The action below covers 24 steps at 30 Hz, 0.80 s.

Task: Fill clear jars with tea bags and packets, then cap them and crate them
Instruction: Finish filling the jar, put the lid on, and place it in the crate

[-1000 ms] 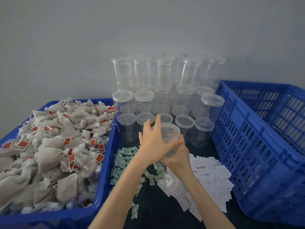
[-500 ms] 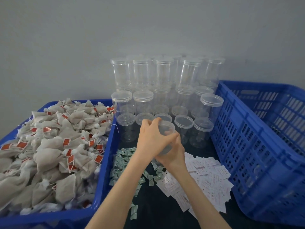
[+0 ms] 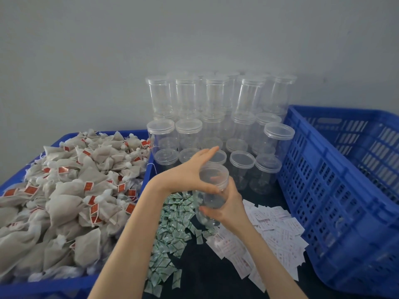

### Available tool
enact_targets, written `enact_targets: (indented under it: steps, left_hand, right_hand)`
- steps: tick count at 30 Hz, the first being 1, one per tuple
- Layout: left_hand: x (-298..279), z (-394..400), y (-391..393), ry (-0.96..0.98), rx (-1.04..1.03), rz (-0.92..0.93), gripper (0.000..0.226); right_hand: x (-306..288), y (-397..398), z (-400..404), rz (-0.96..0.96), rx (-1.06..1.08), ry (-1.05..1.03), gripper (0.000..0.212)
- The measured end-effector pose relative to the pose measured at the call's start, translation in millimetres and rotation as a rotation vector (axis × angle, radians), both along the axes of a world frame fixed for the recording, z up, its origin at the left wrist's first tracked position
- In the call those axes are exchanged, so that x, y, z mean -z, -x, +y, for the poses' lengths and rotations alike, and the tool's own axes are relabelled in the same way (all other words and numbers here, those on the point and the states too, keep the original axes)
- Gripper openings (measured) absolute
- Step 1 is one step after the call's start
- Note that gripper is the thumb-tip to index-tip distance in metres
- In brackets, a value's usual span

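Clear jar (image 3: 212, 192), still capped and showing nothing inside, is being held above the dark work surface (image 3: 207, 275), tilted toward the person, in front of the stacked jars. The right hand (image 3: 230, 209) is gripping the jar body from below, with the fingers curling around its lower wall. The left hand (image 3: 190, 174) is lying over the lid (image 3: 213, 175), thumb pressing the near edge and fingers reaching straight across the top; whether it is twisting the lid cannot be told. The stock of capped jars (image 3: 218, 117) is standing against the wall in two tiers, all apparently unfilled. The tea bags (image 3: 71, 190) are heaping in the blue bin (image 3: 149, 171) on the left, the small green packets (image 3: 172, 223) are lying just beside the jar, and the white packets (image 3: 269, 229) are spreading to the right. The blue crate (image 3: 323, 190) on the right is showing no jars inside. Judging by this, the task is sitting at its very beginning: opening appears to be the step in hand, while filling, capping and crating are all remaining.
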<state>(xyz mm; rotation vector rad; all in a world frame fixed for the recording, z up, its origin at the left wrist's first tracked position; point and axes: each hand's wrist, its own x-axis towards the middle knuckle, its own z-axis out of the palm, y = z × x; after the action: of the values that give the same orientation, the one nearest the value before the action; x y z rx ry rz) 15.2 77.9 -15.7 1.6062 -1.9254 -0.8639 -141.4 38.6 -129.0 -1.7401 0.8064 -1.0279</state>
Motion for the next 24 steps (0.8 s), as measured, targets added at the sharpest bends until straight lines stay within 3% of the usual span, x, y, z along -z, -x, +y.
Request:
enact_targets:
  steps: [2, 5, 9, 13, 15, 20, 22, 24]
  left_hand:
    - [5, -2, 5, -0.009, 0.008, -0.003, 0.088]
    - [15, -5, 22, 0.131, -0.246, -0.216, 0.077]
    - [27, -5, 47, 0.188, -0.595, -0.385, 0.089]
    - [31, -7, 59, 0.173, -0.737, -0.489, 0.093]
    - [30, -6, 56, 0.175, -0.666, -0.54, 0.096]
    - [-2, -2, 13, -0.068, 0.068, -0.262, 0.094]
    - [-10, -4, 2, -0.029, 0.098, -0.304, 0.086]
    - [-8, -4, 7, 0.024, -0.032, -0.353, 0.077]
  right_hand:
    - [0, -2, 3, 0.031, 0.007, 0.0, 0.084]
    - [3, -6, 4, 0.056, 0.08, 0.032, 0.083]
    - [5, -11, 1, 0.109, 0.158, 0.063, 0.079]
    - [6, -15, -1, 0.166, 0.179, 0.116, 0.075]
    - [8, -14, -2, 0.158, 0.166, 0.11, 0.075]
    - [12, -1, -1, 0.061, 0.092, 0.061, 0.086]
    - [11, 0, 1, 0.055, 0.085, 0.081, 0.089]
    - [9, -4, 2, 0.061, 0.096, 0.07, 0.091]
